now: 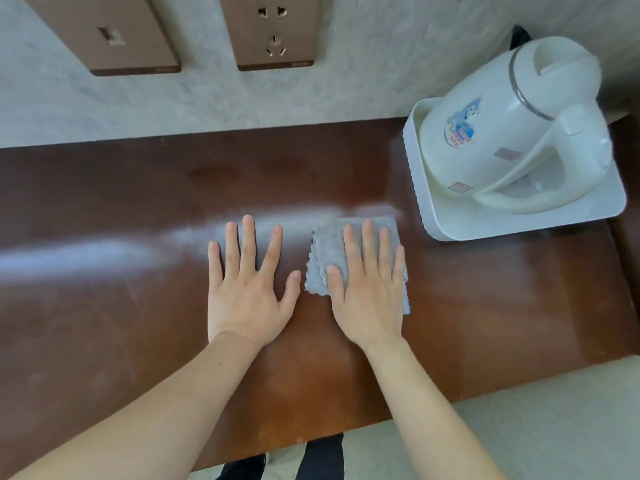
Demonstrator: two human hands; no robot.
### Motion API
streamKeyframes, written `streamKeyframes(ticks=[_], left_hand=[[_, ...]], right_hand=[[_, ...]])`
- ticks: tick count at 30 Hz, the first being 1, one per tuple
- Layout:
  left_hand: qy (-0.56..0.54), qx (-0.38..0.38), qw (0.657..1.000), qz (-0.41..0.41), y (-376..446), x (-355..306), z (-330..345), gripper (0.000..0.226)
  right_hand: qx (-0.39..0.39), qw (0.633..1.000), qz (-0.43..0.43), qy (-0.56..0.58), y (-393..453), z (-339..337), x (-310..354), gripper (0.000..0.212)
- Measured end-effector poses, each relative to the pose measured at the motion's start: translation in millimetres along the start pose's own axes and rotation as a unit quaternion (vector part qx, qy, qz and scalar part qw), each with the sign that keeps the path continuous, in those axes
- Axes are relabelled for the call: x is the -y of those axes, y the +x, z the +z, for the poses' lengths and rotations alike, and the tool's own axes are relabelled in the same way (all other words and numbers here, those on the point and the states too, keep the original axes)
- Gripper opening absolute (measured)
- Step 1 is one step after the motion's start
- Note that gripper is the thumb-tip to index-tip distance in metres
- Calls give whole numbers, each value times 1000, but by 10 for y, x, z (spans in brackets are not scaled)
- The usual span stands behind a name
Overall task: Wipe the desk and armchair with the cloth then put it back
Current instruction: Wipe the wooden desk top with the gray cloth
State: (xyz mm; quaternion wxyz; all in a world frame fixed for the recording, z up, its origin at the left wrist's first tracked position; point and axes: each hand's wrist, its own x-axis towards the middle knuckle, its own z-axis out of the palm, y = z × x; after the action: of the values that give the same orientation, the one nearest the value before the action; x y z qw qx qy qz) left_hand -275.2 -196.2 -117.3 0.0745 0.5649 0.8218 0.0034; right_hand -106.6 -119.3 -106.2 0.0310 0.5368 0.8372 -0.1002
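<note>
Far left, on the wall: brown switch plate (104, 34); right of it, brown socket plate (273, 31) with 2 outlets.

Brown desk (104, 306), glossy, pale glare streak running across its left half.

Left hand (247, 289): flat on the bare desk, palm down, 5 fingers spread wide and straight, holding nothing. Just left of the cloth, not touching it.

Grey cloth (323, 258): folded, wavy edge, lying flat on the desk near centre.

Right hand (369, 292): palm down on top of the cloth, fingers straight and slightly apart, pressing it against the desk (no curl, no pinch). Cloth shows past the fingertips and on both sides of the hand.

Right, at the desk's back corner: white tray (450, 226), well apart from the cloth, white electric kettle (502, 133) standing in it, blue sticker on its side.
</note>
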Motion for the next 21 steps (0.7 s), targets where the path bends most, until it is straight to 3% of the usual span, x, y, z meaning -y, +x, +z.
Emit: streamKeyframes(ticks=[5, 8, 13, 18, 21], left_hand=[[2, 0, 1000, 1, 4, 8, -3, 72], [-4, 1, 1000, 2, 3, 14, -5, 72], [1, 6, 1000, 6, 8, 4, 4, 72], [7, 4, 1000, 13, 1, 19, 23, 72], [5, 5, 1000, 8, 15, 25, 18, 72]], right_hand=[[19, 999, -16, 28, 1287, -184, 140, 64], [28, 999, -27, 31, 1387, -230, 145, 63], [-5, 1000, 15, 25, 240, -100, 66, 62], [32, 996, 77, 15, -1351, 179, 227, 63], [41, 995, 85, 7, -1310, 213, 219, 63]])
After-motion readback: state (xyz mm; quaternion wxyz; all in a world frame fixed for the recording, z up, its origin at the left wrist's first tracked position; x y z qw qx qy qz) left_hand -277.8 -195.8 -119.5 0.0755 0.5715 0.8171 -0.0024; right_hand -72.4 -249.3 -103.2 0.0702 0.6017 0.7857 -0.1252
